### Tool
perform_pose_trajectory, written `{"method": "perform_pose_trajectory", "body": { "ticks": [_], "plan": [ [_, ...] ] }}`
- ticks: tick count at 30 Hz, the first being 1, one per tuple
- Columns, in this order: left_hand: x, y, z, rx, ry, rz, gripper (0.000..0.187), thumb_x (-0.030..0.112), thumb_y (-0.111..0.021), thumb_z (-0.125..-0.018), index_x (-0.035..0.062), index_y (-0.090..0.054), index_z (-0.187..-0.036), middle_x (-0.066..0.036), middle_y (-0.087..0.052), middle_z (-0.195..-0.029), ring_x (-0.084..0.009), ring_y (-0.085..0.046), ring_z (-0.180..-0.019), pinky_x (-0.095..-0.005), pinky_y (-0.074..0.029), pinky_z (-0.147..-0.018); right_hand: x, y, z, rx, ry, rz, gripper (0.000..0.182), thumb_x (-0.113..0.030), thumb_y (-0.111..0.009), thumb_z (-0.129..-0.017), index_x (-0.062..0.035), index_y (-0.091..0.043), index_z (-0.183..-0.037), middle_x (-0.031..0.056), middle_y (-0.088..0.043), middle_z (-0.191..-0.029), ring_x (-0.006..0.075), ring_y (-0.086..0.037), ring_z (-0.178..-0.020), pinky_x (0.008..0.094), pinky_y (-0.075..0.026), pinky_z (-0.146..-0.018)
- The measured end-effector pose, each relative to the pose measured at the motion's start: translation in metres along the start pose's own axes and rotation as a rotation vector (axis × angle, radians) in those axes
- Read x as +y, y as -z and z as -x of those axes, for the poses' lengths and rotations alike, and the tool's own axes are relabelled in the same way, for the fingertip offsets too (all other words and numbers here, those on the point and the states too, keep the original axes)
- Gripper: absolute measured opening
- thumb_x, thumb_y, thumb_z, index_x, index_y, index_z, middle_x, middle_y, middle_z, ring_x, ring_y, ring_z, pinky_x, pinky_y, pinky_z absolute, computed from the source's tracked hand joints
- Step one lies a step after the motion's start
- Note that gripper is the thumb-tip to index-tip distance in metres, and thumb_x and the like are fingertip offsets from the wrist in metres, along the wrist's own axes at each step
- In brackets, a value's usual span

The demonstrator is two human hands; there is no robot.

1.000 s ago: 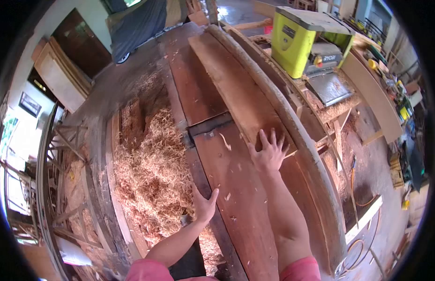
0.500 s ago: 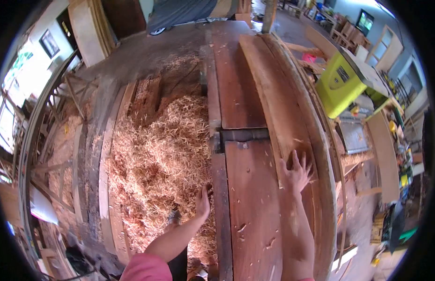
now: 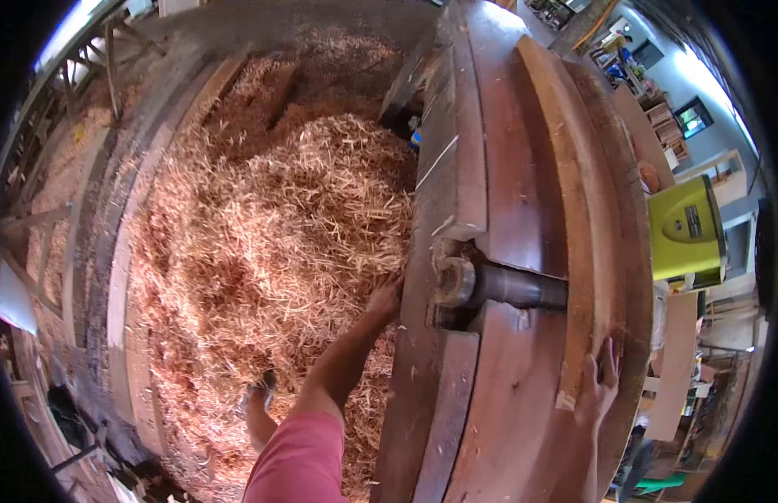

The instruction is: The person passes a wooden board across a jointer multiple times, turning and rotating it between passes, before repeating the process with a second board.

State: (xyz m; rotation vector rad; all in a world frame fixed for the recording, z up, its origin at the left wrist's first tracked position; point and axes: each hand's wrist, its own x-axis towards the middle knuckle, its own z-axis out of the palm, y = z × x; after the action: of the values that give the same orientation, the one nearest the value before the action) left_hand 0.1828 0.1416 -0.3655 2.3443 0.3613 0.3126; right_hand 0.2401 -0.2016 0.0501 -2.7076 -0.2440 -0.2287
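Observation:
A long wooden planer bed [image 3: 506, 360] stretches away from me, with a dark round cutter shaft [image 3: 514, 285] across its gap. A long board [image 3: 586, 210] with a pale edge lies lengthwise on the bed's right part. My right hand [image 3: 602, 381] rests at the board's near end, fingers stretched out and holding nothing. My left hand [image 3: 389, 298] reaches down against the bed's left side, above the shavings; its fingers are hidden there.
A large heap of wood shavings [image 3: 297, 218] covers the floor on the left, and my foot [image 3: 259, 394] stands in it. A yellow-green machine housing [image 3: 686, 226] is at the right. Wooden beams [image 3: 87, 251] run along the far left.
My view has tilted down and turned left. The left hand has moved forward beside the cutter gap and down the bed's side. The right hand stays open by the board's near end.

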Motion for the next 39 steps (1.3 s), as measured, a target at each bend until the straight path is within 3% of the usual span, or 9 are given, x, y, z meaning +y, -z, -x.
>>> {"method": "perform_pose_trajectory", "body": {
  "ticks": [2,9,16,22,28,31,34,36,39],
  "plan": [
    [0.002,-0.033,-0.014,-0.119,-0.098,-0.032,0.065,0.025,-0.065,-0.088,0.0081,-0.051,-0.149,-0.018,-0.054,-0.151,-0.0408,-0.054,-0.135,-0.0486,-0.046,-0.11,-0.001,-0.006,-0.004,0.001,-0.012,-0.153,0.069,-0.037,-0.067,-0.096,0.003,-0.052,-0.15,0.024,-0.043,-0.16,0.0339,-0.04,-0.149,0.0435,-0.03,-0.122],
    [0.067,-0.088,0.032,-0.415,-0.152,0.022,0.065,0.025,-0.065,-0.088,0.0077,-0.051,-0.15,-0.018,-0.054,-0.151,-0.0407,-0.054,-0.135,-0.0484,-0.046,-0.11,0.004,-0.01,-0.022,-0.025,-0.006,-0.177,0.07,-0.035,-0.065,-0.097,0.0068,-0.048,-0.15,0.024,-0.041,-0.161,0.0325,-0.037,-0.15,0.0425,-0.026,-0.124],
    [0.132,-0.037,0.162,-0.759,-0.184,0.235,0.066,0.026,-0.065,-0.088,0.0073,-0.05,-0.15,-0.018,-0.054,-0.151,-0.0407,-0.054,-0.135,-0.0483,-0.046,-0.111,-0.003,-0.019,-0.039,-0.01,0.016,-0.17,0.065,-0.035,-0.066,-0.098,0.0028,-0.053,-0.149,0.0217,-0.042,-0.161,0.0312,-0.038,-0.15,0.0413,-0.027,-0.123],
    [0.158,0.023,0.268,-1.276,-0.253,0.403,0.066,0.026,-0.066,-0.088,0.0069,-0.05,-0.15,-0.017,-0.054,-0.151,-0.0406,-0.054,-0.135,-0.0482,-0.045,-0.111,-0.014,-0.025,-0.053,0.025,0.006,-0.074,0.066,-0.038,-0.069,-0.095,-0.0006,-0.056,-0.148,0.0215,-0.044,-0.161,0.0334,-0.037,-0.151,0.0419,-0.027,-0.123],
    [0.17,0.078,0.323,-1.755,-0.236,0.44,0.067,0.027,-0.066,-0.088,0.0065,-0.05,-0.15,-0.017,-0.055,-0.151,-0.0405,-0.054,-0.135,-0.0481,-0.045,-0.111,-0.035,-0.029,-0.064,0.047,-0.007,0.045,0.067,-0.044,-0.069,-0.093,-0.0076,-0.058,-0.148,0.0206,-0.043,-0.161,0.036,-0.035,-0.152,0.0434,-0.027,-0.124],
    [0.166,0.1,0.331,-1.845,-0.196,0.385,0.067,0.027,-0.066,-0.088,0.0064,-0.05,-0.15,-0.017,-0.055,-0.151,-0.0405,-0.054,-0.135,-0.048,-0.045,-0.111,-0.046,-0.029,-0.069,0.047,-0.04,0.075,0.067,-0.045,-0.07,-0.092,-0.0104,-0.059,-0.148,0.0189,-0.042,-0.162,0.0343,-0.034,-0.153,0.0439,-0.027,-0.124],
    [0.155,0.12,0.327,-1.857,-0.149,0.28,0.067,0.027,-0.066,-0.088,0.0062,-0.05,-0.15,-0.017,-0.055,-0.151,-0.0404,-0.054,-0.135,-0.048,-0.045,-0.111,-0.043,-0.033,-0.078,0.051,-0.05,0.117,0.072,-0.054,-0.069,-0.09,-0.0175,-0.057,-0.15,0.0146,-0.041,-0.164,0.0336,-0.036,-0.152,0.0453,-0.028,-0.123],
    [0.143,0.132,0.315,-1.789,-0.104,0.168,0.067,0.027,-0.067,-0.088,0.0061,-0.05,-0.15,-0.017,-0.055,-0.151,-0.0404,-0.054,-0.135,-0.0479,-0.045,-0.112,-0.036,-0.039,-0.085,0.044,-0.078,0.121,0.075,-0.063,-0.067,-0.087,-0.025,-0.056,-0.151,0.0111,-0.039,-0.165,0.0339,-0.037,-0.151,0.0467,-0.028,-0.123],
    [0.13,0.15,0.303,-1.643,-0.054,0.029,0.068,0.027,-0.067,-0.088,0.0059,-0.05,-0.15,-0.017,-0.055,-0.151,-0.0404,-0.054,-0.135,-0.0479,-0.045,-0.112,-0.046,-0.041,-0.093,0.041,-0.103,0.119,0.074,-0.064,-0.067,-0.087,-0.0286,-0.057,-0.15,0.0093,-0.039,-0.166,0.0332,-0.037,-0.152,0.0504,-0.026,-0.124]
  ]
}}
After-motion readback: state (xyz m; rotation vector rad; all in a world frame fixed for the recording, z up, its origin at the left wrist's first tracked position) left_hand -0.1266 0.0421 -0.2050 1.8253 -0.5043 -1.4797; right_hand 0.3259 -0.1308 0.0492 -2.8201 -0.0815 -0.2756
